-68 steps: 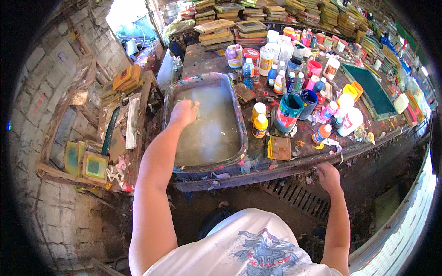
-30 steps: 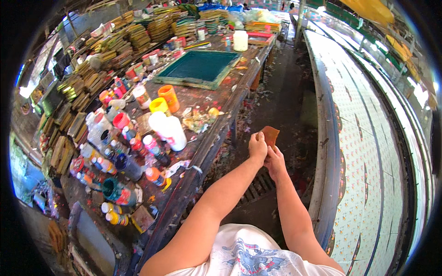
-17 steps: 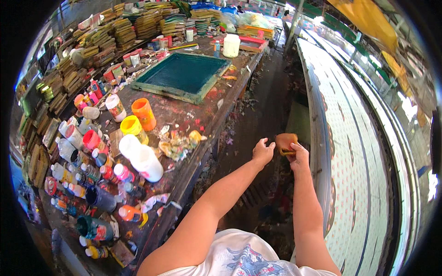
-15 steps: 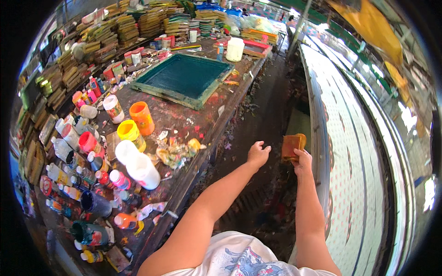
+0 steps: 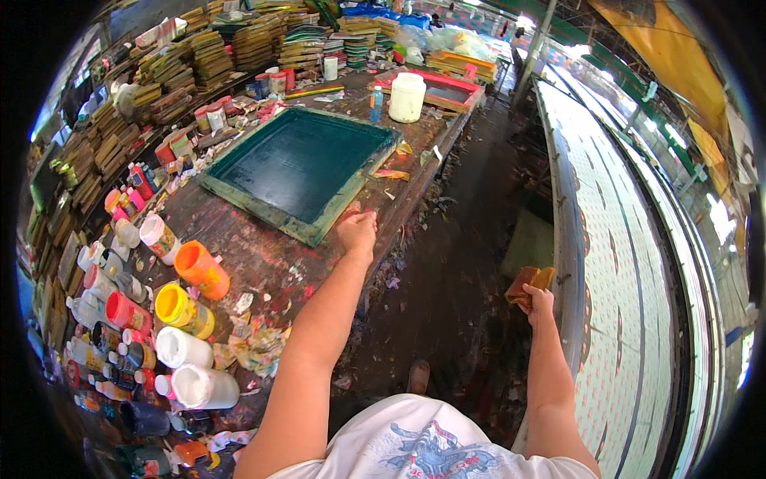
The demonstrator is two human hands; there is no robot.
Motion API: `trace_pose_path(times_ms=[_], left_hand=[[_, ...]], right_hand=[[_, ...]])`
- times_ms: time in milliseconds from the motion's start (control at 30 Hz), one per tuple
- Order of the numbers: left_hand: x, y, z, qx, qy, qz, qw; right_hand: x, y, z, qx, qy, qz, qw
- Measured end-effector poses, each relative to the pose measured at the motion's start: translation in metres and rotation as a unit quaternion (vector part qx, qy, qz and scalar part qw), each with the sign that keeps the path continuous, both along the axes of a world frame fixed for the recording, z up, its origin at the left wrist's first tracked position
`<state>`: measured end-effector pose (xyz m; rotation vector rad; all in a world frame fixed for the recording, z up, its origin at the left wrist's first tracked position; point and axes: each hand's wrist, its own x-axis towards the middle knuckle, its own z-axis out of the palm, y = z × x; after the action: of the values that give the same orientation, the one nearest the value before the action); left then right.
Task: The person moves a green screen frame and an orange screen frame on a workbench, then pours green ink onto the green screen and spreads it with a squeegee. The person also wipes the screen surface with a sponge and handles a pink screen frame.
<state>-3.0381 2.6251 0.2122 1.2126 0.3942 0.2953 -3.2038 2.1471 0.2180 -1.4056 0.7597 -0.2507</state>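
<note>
My left hand (image 5: pixel 357 233) reaches over the worktable beside the right frame edge of a dark green printing screen (image 5: pixel 307 160). Its fingers look loosely bent and apart, with nothing visible in them; part of them is hidden behind the hand. The screen lies flat in a stained wooden frame. Low on the right, my right hand (image 5: pixel 539 300) is closed around a small squeegee (image 5: pixel 527 285), reddish brown with an amber edge. It hangs over the aisle, just left of the long printing table.
Paint tubs, including an orange tub (image 5: pixel 202 270), and bottles crowd the left of the worktable (image 5: pixel 271 275). A white tub (image 5: pixel 407 97) stands behind the screen. Stacked frames (image 5: pixel 211 60) line the back. A narrow aisle (image 5: pixel 447 271) separates this table from the long white table (image 5: pixel 618 263).
My left hand has moved left and forward, from above the aisle to the screen's frame. My right hand has lowered slightly with the squeegee, which is now tilted. The view has shifted.
</note>
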Motion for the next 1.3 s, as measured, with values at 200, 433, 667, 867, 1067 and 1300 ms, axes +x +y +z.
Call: trace_pose_path(times_ms=[200,433,667,867,1067,1300], left_hand=[[0.091,-0.006,-0.008,-0.054,0.122,-0.007,0.991],[0.171,-0.008,-0.028,-0.097,0.158,0.093,0.978],[0.215,-0.001,-0.056,-0.287,0.087,0.074,0.951],[0.225,-0.038,-0.024,-0.211,0.110,0.122,0.963],[0.210,0.001,0.066,-0.137,0.005,0.133,0.982],[0.202,0.091,0.036,-0.109,0.116,0.211,0.964]], right_hand=[[0.113,-0.059,-0.042,-0.015,0.063,0.011,0.998],[0.242,-0.103,-0.061,-0.150,0.069,0.008,0.986],[0.344,-0.067,0.002,-0.177,-0.098,0.076,0.976],[0.453,-0.022,0.056,-0.092,-0.236,0.127,0.959],[0.527,0.100,0.122,-0.036,-0.324,0.240,0.914],[0.583,0.221,0.179,0.118,-0.353,0.309,0.875]])
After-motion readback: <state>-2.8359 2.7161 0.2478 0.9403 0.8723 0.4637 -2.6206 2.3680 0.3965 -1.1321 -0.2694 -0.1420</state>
